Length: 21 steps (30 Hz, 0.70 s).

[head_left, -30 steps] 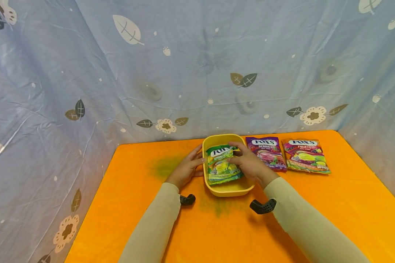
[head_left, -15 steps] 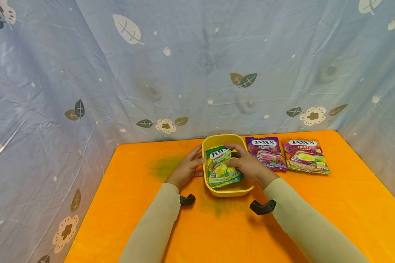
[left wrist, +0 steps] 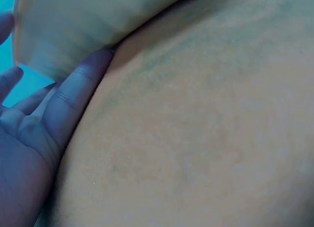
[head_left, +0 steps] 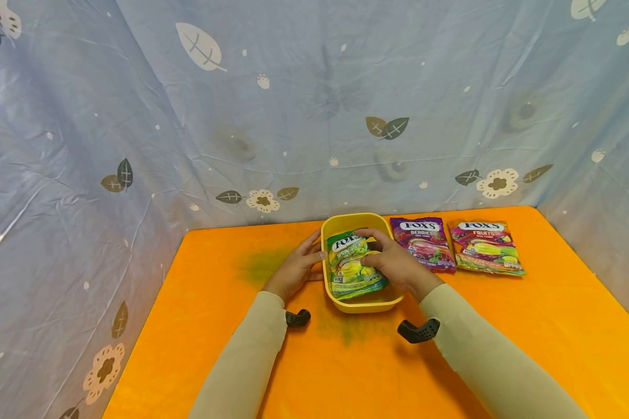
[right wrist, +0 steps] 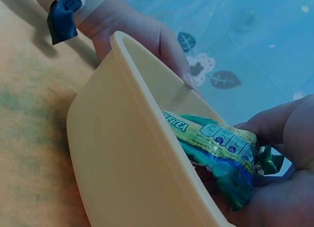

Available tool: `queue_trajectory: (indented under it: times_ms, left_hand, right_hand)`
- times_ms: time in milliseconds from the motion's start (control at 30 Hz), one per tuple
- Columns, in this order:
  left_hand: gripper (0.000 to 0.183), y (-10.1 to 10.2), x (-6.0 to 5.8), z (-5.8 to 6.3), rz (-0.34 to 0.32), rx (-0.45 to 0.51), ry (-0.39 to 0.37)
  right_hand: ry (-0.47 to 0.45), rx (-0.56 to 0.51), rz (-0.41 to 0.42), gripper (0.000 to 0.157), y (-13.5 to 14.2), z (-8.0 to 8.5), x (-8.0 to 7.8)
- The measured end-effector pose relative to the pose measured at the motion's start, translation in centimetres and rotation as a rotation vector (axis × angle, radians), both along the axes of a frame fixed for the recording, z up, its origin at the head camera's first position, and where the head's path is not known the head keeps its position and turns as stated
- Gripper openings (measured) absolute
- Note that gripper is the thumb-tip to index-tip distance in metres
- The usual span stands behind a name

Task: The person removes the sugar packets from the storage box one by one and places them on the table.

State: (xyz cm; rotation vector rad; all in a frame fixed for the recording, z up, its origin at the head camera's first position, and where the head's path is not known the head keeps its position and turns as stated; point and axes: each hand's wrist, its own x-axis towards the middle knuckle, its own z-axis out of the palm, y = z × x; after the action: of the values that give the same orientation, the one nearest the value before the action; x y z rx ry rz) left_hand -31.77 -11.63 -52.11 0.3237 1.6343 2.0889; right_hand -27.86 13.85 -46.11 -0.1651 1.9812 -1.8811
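A yellow plastic tub (head_left: 369, 306) stands on the orange table, with a green Fox's Spring Tea candy bag (head_left: 352, 273) slightly tilted inside it. At the tub's left wall, my left hand (head_left: 293, 270) holds the side, thumb over the rim and the other fingers along the outside. In the left wrist view those fingers (left wrist: 78, 92) lie against the wall's lower part. My right hand (head_left: 395, 262) reaches over the right rim and grips the bag's right edge. Its thumb is on the printed front; the fingers behind are partly hidden. The right wrist view shows the bag (right wrist: 216, 141) crumpled in this grip.
Right of the tub lies a purple Fox's Berries candy bag (head_left: 424, 244), close to the rim. Beyond it is an orange-red Fox's Fruits candy bag (head_left: 486, 247). A blue patterned curtain (head_left: 314, 116) rises behind the orange table (head_left: 340, 372) and along both sides.
The green candy bag has tilted and shifted slightly toward the near left inside the tub, with my right hand still gripping it. My left hand and the tub have stayed in place.
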Motion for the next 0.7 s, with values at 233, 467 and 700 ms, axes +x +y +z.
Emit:
queue_trajectory:
  times_ms: [233,467,700]
  left_hand:
    - [0.064,-0.03,0.02,0.12,-0.006,-0.002,-0.003]
    - [0.062,0.01,0.13,0.26,0.020,-0.007,-0.007]
    - [0.062,0.10,0.15,0.20,0.013,-0.004,-0.005]
  right_hand:
    - [0.042,-0.020,-0.004,0.060,0.16,-0.14,0.07]
    - [0.064,-0.048,-0.012,0.060,0.26,-0.20,0.03]
    - [0.078,-0.101,-0.010,0.058,0.53,-0.27,0.29]
